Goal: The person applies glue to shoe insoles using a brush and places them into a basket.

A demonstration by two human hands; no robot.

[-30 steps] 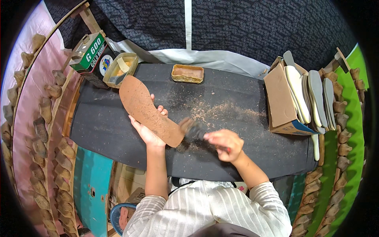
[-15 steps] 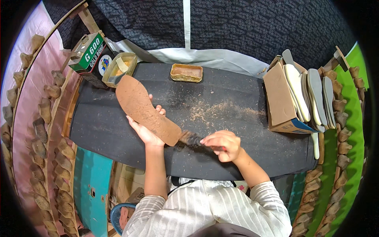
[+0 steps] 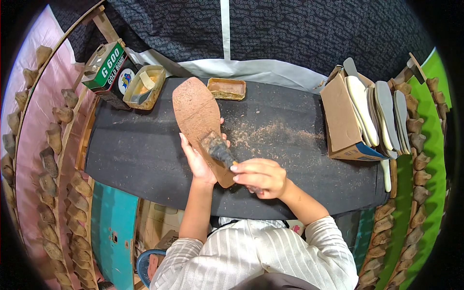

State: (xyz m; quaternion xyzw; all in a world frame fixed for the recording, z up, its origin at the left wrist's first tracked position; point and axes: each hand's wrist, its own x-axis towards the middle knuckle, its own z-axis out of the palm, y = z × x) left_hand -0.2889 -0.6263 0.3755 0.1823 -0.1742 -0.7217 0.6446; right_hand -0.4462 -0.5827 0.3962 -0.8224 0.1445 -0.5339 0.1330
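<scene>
A brown shoe sole [image 3: 195,104] is raised over the dark cloth, its toe end pointing away from me. My left hand [image 3: 199,164] holds it from beneath, with the thumb along its left edge and fingertips showing past its right edge. In my right hand [image 3: 263,178] is a brush [image 3: 220,151] with a dark, worn head, gripped between thumb and fingers. The brush head lies against the middle of the sole and covers part of its surface. My right fingers hide most of the handle.
Brown crumbs [image 3: 275,133] lie scattered over the dark cloth [image 3: 140,159]. At the back stand a shallow tray [image 3: 226,98], a tub with a spatula [image 3: 153,96] and a metal can [image 3: 108,72]. A cardboard box [image 3: 342,116] of insoles stands right. Racks of shoe lasts [image 3: 48,179] flank the table.
The sole has swung more upright and shifted right with my left hand. My right hand has brought the brush from beside the heel end up onto the sole's face.
</scene>
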